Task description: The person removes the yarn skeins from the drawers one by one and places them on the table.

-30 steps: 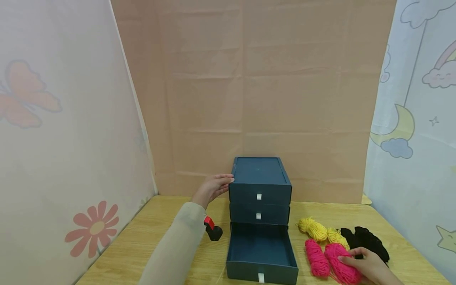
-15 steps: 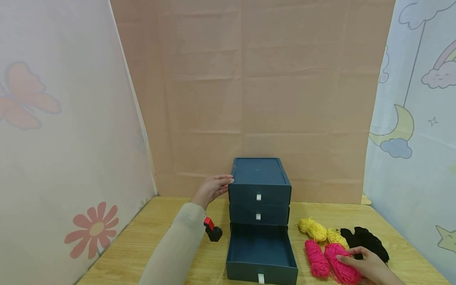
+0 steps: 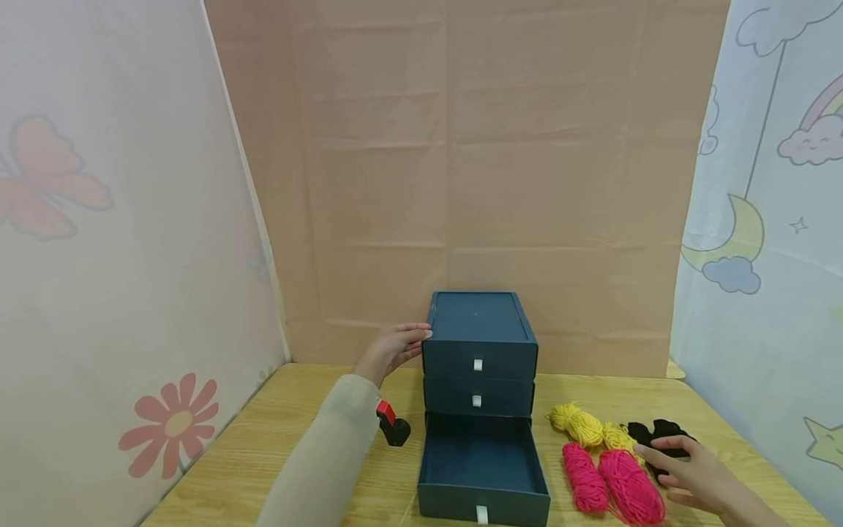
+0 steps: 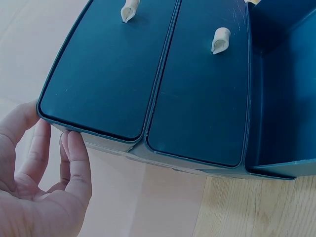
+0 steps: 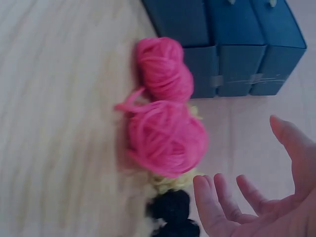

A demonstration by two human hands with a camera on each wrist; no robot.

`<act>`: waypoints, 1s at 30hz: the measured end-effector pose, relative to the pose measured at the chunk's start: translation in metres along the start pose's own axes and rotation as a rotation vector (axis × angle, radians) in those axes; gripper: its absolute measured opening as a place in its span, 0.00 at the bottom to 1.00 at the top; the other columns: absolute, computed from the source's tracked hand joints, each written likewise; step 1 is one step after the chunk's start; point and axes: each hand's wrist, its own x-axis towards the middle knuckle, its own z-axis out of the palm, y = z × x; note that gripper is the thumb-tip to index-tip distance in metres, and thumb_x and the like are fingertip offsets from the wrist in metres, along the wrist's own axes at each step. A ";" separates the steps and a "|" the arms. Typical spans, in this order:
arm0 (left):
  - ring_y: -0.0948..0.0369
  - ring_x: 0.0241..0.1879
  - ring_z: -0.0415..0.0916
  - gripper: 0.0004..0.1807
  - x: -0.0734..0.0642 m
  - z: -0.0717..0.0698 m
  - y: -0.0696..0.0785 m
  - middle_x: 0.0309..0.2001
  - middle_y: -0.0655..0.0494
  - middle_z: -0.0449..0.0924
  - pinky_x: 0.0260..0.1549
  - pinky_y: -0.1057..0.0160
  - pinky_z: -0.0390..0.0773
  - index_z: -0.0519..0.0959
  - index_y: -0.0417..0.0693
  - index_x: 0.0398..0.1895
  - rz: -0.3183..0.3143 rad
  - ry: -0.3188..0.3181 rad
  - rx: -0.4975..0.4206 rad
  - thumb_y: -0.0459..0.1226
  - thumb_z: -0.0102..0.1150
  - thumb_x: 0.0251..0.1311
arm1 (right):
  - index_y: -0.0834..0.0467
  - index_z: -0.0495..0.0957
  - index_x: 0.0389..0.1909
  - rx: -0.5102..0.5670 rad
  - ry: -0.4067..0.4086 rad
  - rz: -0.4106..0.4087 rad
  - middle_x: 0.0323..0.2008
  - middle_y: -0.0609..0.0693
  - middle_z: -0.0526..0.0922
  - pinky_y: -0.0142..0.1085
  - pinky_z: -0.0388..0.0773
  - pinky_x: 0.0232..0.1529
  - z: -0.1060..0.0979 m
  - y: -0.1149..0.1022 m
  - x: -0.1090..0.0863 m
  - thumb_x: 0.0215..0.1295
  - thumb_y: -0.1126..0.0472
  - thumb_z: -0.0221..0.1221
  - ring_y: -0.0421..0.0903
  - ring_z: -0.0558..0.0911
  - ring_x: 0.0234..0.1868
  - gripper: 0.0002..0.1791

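A dark blue three-drawer unit (image 3: 481, 359) stands on the wooden table, its bottom drawer (image 3: 484, 457) pulled out with nothing inside. My left hand (image 3: 395, 348) rests its fingertips against the unit's upper left side; in the left wrist view the fingers (image 4: 79, 168) look relaxed at the top drawer's edge. Over the yarn at the right, my right hand (image 3: 698, 472) hovers with spread fingers and holds nothing. Beneath and beside it lie two pink yarn skeins (image 3: 631, 489), yellow yarn (image 3: 576, 424) and black yarn (image 3: 665, 432), which the hand partly hides.
The wooden table (image 3: 263, 432) extends to both sides of the unit. A brown paper sheet (image 3: 494, 183) hangs behind it, and printed cloth walls (image 3: 165, 293) flank the table. A black and red wrist camera (image 3: 393, 424) sits at my left cuff.
My right hand has let go of the right-hand pink yarn skein and shifted right, over the black yarn. My left hand and the drawer unit have stayed put.
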 end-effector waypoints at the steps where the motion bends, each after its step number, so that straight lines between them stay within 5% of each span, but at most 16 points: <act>1: 0.62 0.39 0.75 0.15 0.000 0.000 0.000 0.49 0.52 0.81 0.49 0.66 0.80 0.82 0.42 0.51 -0.001 0.002 0.000 0.37 0.62 0.63 | 0.77 0.52 0.61 -0.001 -0.009 -0.010 0.57 0.82 0.62 0.48 0.83 0.45 -0.002 -0.004 -0.001 0.70 0.41 0.52 0.56 0.82 0.45 0.43; 10: 0.63 0.36 0.75 0.15 0.001 0.000 0.001 0.46 0.53 0.82 0.54 0.62 0.78 0.81 0.42 0.52 -0.008 -0.001 -0.004 0.37 0.62 0.63 | 0.75 0.49 0.67 0.026 -0.047 -0.142 0.60 0.75 0.64 0.47 0.81 0.50 -0.001 -0.040 -0.011 0.74 0.46 0.48 0.59 0.79 0.53 0.40; 19: 0.64 0.33 0.75 0.15 0.000 -0.002 0.001 0.41 0.54 0.82 0.50 0.66 0.80 0.81 0.42 0.52 -0.005 0.006 0.004 0.37 0.61 0.63 | 0.65 0.62 0.63 0.143 -0.134 -0.280 0.61 0.69 0.67 0.46 0.81 0.51 0.035 -0.075 -0.028 0.76 0.50 0.46 0.49 0.81 0.51 0.26; 23: 0.64 0.34 0.75 0.16 0.000 -0.002 0.001 0.43 0.54 0.81 0.52 0.64 0.79 0.81 0.42 0.52 -0.002 0.003 0.001 0.37 0.61 0.64 | 0.62 0.66 0.58 0.212 -0.164 -0.289 0.54 0.55 0.74 0.47 0.82 0.50 0.057 -0.087 -0.036 0.75 0.51 0.48 0.47 0.82 0.48 0.21; 30: 0.64 0.35 0.74 0.16 0.000 -0.002 0.000 0.45 0.54 0.81 0.55 0.61 0.77 0.81 0.43 0.53 -0.002 -0.003 0.006 0.38 0.61 0.64 | 0.67 0.66 0.58 0.275 -0.251 -0.234 0.45 0.53 0.78 0.45 0.83 0.48 0.093 -0.091 -0.043 0.74 0.48 0.50 0.47 0.82 0.44 0.26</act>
